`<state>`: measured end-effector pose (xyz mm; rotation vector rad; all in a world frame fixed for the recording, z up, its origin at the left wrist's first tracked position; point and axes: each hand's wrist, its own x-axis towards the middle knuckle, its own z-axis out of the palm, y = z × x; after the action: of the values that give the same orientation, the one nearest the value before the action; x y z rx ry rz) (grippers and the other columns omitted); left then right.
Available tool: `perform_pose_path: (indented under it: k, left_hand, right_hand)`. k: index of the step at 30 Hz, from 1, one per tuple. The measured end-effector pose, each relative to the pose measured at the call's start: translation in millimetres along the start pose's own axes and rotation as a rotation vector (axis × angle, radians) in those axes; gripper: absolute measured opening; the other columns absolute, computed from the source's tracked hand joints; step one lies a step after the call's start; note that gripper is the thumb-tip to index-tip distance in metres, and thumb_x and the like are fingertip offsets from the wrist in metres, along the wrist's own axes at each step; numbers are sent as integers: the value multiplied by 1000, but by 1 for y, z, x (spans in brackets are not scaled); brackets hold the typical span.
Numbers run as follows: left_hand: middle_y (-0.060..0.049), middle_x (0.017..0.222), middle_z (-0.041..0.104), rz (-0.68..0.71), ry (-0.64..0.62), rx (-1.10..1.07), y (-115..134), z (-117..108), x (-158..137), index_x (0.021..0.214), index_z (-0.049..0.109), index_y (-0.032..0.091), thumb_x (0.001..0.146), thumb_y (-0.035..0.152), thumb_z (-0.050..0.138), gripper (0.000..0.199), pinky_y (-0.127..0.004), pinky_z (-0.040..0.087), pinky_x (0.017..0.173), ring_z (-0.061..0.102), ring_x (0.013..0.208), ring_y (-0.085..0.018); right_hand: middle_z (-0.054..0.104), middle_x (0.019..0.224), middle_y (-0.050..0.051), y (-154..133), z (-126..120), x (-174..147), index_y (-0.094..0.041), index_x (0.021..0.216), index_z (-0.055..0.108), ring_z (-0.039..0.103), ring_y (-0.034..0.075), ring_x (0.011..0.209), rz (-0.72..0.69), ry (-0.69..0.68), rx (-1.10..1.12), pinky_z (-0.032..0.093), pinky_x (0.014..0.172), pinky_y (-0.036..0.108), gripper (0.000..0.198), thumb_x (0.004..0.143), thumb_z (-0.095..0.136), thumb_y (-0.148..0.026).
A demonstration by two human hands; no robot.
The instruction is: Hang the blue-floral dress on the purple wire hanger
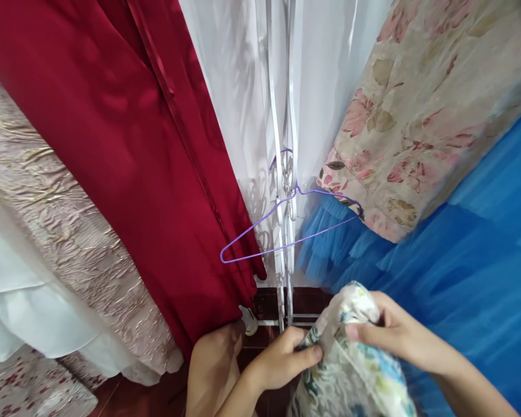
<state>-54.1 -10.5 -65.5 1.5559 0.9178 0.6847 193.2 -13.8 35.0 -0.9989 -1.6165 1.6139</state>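
The left hand (290,354) comes up from 6 o'clock, knuckles towards 12, its thumb pressed over the near edge of a crumpled white cloth garment printed in blue, green and yellow (351,370). The right hand (384,330) enters from 4 o'clock, wrist bent inward, thumb on top and fingers curled behind; these 2 hands both grip the garment, left and right of its bunched top.

The garment sits at 5 o'clock, its lower part running past the frame's bottom edge. Open space separates it from the thin purple wire hanger (263,253), which hangs bare near the centre against the upright white metal rack (292,104). Ruffled bright-blue tulle (473,260) crowds the right hand at 3 to 4 o'clock; a bare bent knee (212,362) lies just beside the left forearm. The garment's fabric looks wrinkled, folded and softly bunched.
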Motion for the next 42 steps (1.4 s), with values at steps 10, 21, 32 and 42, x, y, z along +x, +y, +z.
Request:
perform_pose_path:
  k: [10, 21, 32, 42]
  left_hand:
    - [-3, 76, 64, 89, 194, 543, 46, -139, -67, 71, 65, 17, 84, 22, 47, 23, -29, 46, 74, 58, 76, -20]
    - [-2, 119, 72, 402, 676, 979, 140, -175, -15, 108, 67, 25, 98, 20, 39, 29, -35, 47, 97, 66, 112, -21]
    - [-1, 90, 72, 647, 871, 832, 146, -144, 56, 94, 65, 21, 84, 11, 54, 18, -26, 50, 78, 68, 83, -17]
    - [3, 65, 65, 736, 937, 853, 128, -139, 55, 78, 69, 18, 82, 12, 58, 13, -21, 44, 57, 59, 55, -10]
  right_hand:
    - [73, 77, 5, -33, -51, 53, -16, 83, 71, 63, 20, 63, -132, 275, -313, 49, 55, 27, 23, 73, 83, -33]
    - [57, 62, 1, 2, -55, 141, -16, 65, 57, 48, 15, 59, -303, 386, -702, 35, 53, 26, 37, 87, 59, -46]
    - [67, 72, 2, 6, -8, 79, -16, 82, 68, 57, 17, 64, -392, 392, -672, 42, 59, 25, 29, 95, 51, -37]
    - [75, 102, 9, -14, -106, 52, -15, 136, 63, 67, 24, 82, -512, 977, -859, 49, 68, 28, 53, 84, 52, -18]
